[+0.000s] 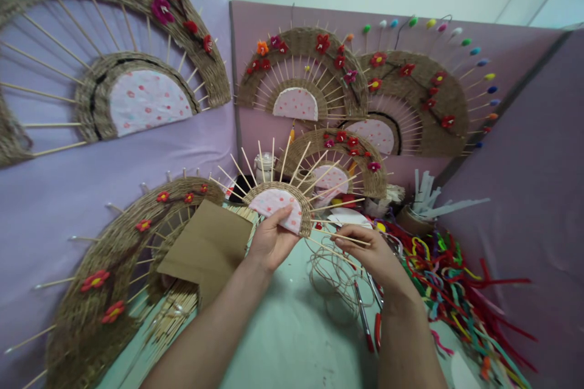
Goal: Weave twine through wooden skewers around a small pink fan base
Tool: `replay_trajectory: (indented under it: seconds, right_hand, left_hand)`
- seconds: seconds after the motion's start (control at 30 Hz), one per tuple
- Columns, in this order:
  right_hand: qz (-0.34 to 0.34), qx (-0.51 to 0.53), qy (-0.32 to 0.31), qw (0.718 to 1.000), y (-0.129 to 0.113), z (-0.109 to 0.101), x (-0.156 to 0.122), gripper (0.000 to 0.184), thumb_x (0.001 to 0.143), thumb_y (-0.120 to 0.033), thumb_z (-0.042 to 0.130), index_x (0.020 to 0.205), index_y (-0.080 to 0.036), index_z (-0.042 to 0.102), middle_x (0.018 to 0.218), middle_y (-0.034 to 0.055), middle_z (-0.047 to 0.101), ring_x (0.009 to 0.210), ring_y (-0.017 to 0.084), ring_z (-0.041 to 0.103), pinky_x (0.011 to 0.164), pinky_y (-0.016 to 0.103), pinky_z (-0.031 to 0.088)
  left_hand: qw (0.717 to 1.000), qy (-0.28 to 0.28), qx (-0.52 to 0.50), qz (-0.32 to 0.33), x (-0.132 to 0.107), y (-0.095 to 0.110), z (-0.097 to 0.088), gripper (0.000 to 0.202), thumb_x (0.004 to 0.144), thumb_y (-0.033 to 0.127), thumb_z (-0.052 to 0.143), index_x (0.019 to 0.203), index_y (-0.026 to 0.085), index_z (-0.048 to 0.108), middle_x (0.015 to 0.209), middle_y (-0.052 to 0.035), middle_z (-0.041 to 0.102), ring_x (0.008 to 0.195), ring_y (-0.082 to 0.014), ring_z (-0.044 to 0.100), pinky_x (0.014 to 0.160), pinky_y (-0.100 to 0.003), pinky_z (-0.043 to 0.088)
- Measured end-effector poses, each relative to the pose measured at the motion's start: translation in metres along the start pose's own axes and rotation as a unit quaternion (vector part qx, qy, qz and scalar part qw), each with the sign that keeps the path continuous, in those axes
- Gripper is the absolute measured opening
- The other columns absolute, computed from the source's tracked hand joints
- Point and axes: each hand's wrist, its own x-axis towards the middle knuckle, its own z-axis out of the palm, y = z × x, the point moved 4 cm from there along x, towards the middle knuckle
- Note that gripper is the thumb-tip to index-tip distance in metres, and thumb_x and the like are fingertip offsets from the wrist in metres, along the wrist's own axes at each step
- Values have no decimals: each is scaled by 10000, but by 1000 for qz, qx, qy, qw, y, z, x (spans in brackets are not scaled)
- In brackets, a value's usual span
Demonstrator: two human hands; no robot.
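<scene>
My left hand (274,237) grips a small half-round fan (278,206), its thumb on the pink dotted centre. Tan twine is woven around that centre, and bare thin sticks radiate outward. At the fan's lower right sticks, my right hand (365,246) is closed in a pinch. One stick passes across its fingers; whatever they pinch is too small to make out. Loose loops of twine (335,279) hang or lie just below the right side of the fan.
Finished woven fans with felt flowers (301,61) stand against the purple panels. Cardboard (207,246) and bundled sticks (176,316) lie left. Red-handled tools (365,322) lie near my right forearm. Colourful pipe cleaners (456,292) and a cup of white strips (417,219) are at right.
</scene>
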Motion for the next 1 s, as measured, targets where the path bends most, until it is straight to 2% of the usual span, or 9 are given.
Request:
replay_trajectory:
  seconds: [0.1,0.27,0.47,0.73,0.83,1.0]
  right_hand:
    - [4,9,-10,1000,0,2,0,267,722,-438,693,762,-175,667,763,40,650,731,169,587,661,265,470]
    - [0,7,-47,999,-5,9,0,283,745,-452,674,774,-171,670,771,52,660,727,173,587,657,270,469]
    - [-14,30,-98,995,-5,18,1,253,773,-428,660,787,-177,687,779,44,669,722,159,588,661,255,461]
    - [5,-21,-84,996,-7,12,0,262,768,-429,655,784,-171,699,802,50,672,773,178,588,703,272,461]
    - [15,-15,-40,999,1,-3,0,266,745,-429,669,827,-177,691,807,44,665,744,172,575,665,270,457]
    - [10,9,99,995,8,-27,-5,273,725,-450,675,772,-182,650,685,17,589,617,136,499,558,252,414]
  left_hand:
    - [999,22,-20,12,0,0,-1,221,761,-7,516,907,132,608,853,-46,701,804,-149,664,934,-394,489]
    - [1000,8,-10,18,1,0,-1,185,759,23,539,880,141,613,844,-48,700,816,-165,665,913,-424,501]
    - [999,36,-17,38,2,3,-5,197,752,16,550,877,152,619,824,-38,705,764,-149,668,888,-384,519]
    - [997,50,29,49,2,5,-8,215,734,29,573,918,122,635,836,-57,707,746,-156,670,791,-310,547]
    - [995,46,43,81,1,11,-7,234,714,22,592,917,132,638,819,-42,708,736,-146,669,801,-304,544]
    - [990,37,81,110,2,20,-8,266,665,12,639,900,136,638,795,-31,708,724,-141,666,839,-328,532]
